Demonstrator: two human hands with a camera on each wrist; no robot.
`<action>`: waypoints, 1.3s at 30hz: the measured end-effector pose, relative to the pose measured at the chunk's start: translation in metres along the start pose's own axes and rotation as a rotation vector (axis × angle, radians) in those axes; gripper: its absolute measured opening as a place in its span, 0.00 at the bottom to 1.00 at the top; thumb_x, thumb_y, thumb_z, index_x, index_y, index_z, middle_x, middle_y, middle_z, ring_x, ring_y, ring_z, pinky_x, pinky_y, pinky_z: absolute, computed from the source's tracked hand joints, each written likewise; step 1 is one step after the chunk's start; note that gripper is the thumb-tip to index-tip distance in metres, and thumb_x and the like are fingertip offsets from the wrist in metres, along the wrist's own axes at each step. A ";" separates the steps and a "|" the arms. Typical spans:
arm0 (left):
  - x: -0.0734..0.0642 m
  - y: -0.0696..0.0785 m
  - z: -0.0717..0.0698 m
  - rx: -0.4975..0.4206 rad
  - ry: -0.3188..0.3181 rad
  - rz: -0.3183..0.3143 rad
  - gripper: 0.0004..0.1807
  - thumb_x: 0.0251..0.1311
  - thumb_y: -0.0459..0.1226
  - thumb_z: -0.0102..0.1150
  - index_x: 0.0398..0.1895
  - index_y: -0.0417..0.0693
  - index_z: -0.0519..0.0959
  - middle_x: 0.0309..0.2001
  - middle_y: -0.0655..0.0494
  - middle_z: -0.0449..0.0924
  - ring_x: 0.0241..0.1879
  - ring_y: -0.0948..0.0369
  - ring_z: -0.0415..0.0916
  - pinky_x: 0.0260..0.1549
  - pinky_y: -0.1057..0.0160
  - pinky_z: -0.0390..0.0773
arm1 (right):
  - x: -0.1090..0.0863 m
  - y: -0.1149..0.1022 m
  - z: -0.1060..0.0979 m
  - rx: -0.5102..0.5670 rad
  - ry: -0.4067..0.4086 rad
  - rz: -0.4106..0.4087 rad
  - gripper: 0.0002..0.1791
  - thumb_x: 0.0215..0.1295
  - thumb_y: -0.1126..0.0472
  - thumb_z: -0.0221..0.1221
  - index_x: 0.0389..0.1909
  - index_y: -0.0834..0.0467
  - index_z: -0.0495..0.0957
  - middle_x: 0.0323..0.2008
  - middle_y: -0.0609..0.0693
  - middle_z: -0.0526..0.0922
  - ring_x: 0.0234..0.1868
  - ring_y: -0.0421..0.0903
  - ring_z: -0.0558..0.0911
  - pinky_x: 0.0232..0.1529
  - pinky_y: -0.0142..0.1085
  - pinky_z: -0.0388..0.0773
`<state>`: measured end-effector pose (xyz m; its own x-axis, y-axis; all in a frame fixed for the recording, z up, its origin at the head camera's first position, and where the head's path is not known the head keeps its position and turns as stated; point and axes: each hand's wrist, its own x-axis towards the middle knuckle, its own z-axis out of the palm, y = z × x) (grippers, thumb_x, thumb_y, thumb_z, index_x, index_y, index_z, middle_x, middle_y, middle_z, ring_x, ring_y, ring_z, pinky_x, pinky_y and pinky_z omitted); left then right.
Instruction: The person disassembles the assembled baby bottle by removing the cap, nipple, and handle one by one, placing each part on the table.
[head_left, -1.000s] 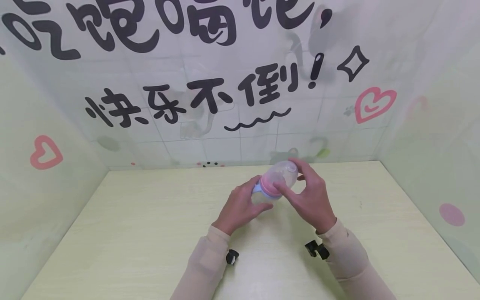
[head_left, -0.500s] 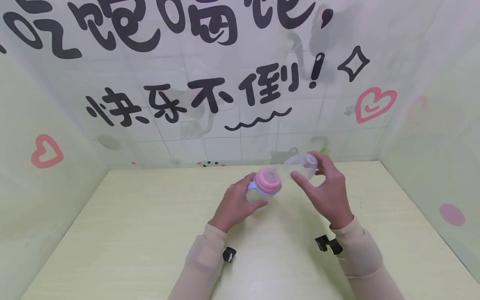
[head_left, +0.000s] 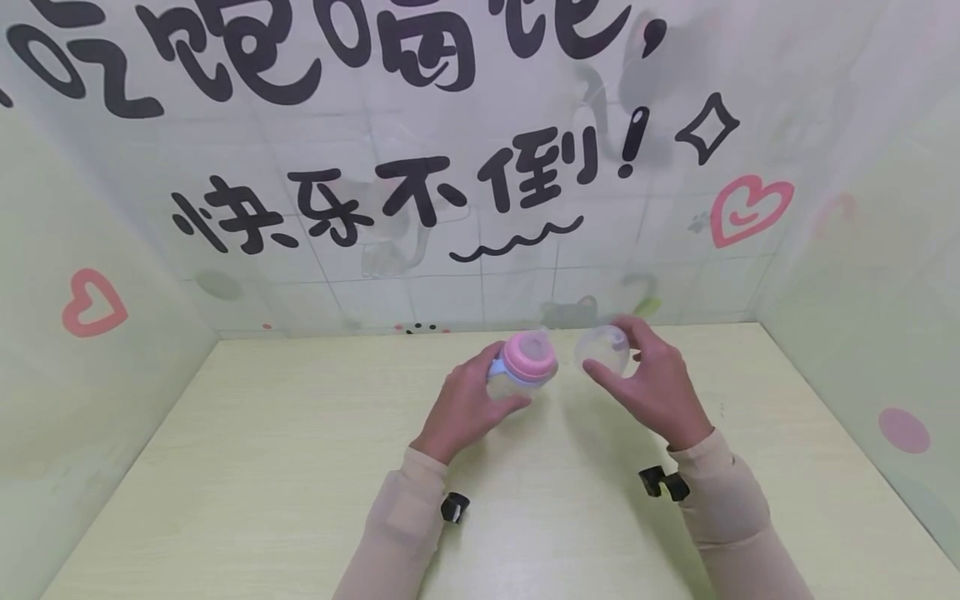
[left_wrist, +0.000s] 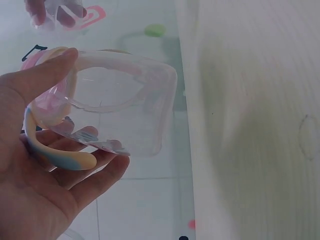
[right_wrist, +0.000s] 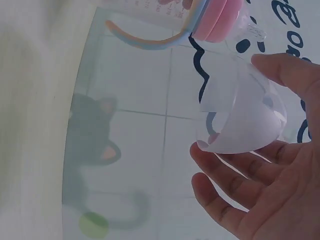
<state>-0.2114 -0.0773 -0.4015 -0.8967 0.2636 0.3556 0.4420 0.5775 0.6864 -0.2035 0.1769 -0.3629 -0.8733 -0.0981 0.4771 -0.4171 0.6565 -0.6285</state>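
My left hand grips a baby bottle, its clear body tilted with the top toward the right. A pink collar and a see-through teat crown it. In the left wrist view, thumb and fingers wrap the bottle near its collar, and a curved blue-and-yellow handle passes across the palm. Just right of the bottle, my right hand holds a clear domed cap between thumb and fingers. The right wrist view shows the cap with its open rim facing away from the palm, apart from the bottle.
Both hands are over a pale wood-grain table. A printed back wall with black lettering rises behind it, and side walls stand at left and right. Black wrist mounts sit at both sleeves.
The cap came off the bottle in my right hand and moved right, then turned and dropped slightly. My left hand shifted a little left with the bottle, baring the pink collar and teat.
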 end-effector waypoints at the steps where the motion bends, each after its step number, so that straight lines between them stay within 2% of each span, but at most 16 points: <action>1: 0.000 0.000 0.000 -0.001 0.001 0.000 0.40 0.48 0.42 0.79 0.66 0.48 0.71 0.56 0.55 0.81 0.54 0.57 0.78 0.57 0.54 0.76 | 0.000 0.001 0.001 -0.015 -0.023 0.007 0.27 0.57 0.54 0.71 0.54 0.61 0.74 0.43 0.58 0.84 0.41 0.53 0.80 0.38 0.45 0.75; 6: 0.000 -0.002 -0.002 -0.003 0.004 -0.003 0.40 0.48 0.41 0.79 0.66 0.48 0.71 0.56 0.55 0.80 0.54 0.57 0.78 0.57 0.54 0.76 | -0.002 0.007 0.004 -0.066 -0.106 0.016 0.27 0.58 0.52 0.70 0.53 0.60 0.74 0.42 0.58 0.84 0.36 0.52 0.79 0.35 0.43 0.75; 16: 0.001 -0.001 -0.005 -0.006 0.007 -0.009 0.41 0.48 0.41 0.78 0.67 0.48 0.71 0.58 0.55 0.80 0.56 0.57 0.77 0.58 0.54 0.75 | -0.003 0.015 0.011 -0.085 -0.209 0.058 0.27 0.56 0.53 0.72 0.52 0.62 0.74 0.41 0.57 0.83 0.37 0.51 0.80 0.38 0.44 0.78; 22: 0.000 0.000 -0.006 -0.007 0.010 -0.007 0.42 0.48 0.41 0.79 0.67 0.47 0.70 0.58 0.54 0.80 0.56 0.56 0.77 0.58 0.53 0.75 | -0.003 0.020 0.021 -0.077 -0.268 0.079 0.27 0.55 0.53 0.73 0.48 0.61 0.73 0.37 0.53 0.82 0.36 0.49 0.78 0.38 0.42 0.77; 28: 0.001 0.000 -0.007 -0.012 0.007 -0.010 0.41 0.48 0.41 0.78 0.67 0.48 0.70 0.58 0.55 0.80 0.56 0.57 0.77 0.58 0.54 0.75 | -0.006 0.020 0.032 -0.078 -0.316 0.103 0.27 0.52 0.52 0.74 0.46 0.61 0.73 0.36 0.52 0.81 0.36 0.50 0.77 0.39 0.43 0.75; 39: 0.001 -0.001 -0.008 -0.007 0.017 -0.016 0.40 0.49 0.42 0.78 0.67 0.49 0.71 0.56 0.55 0.80 0.53 0.57 0.78 0.55 0.54 0.77 | -0.009 0.019 0.048 -0.099 -0.400 0.080 0.27 0.51 0.52 0.74 0.46 0.61 0.73 0.37 0.53 0.81 0.35 0.48 0.77 0.37 0.41 0.77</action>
<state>-0.2126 -0.0836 -0.3972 -0.9031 0.2416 0.3551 0.4280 0.5762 0.6963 -0.2156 0.1546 -0.4091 -0.9391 -0.3135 0.1410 -0.3347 0.7407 -0.5825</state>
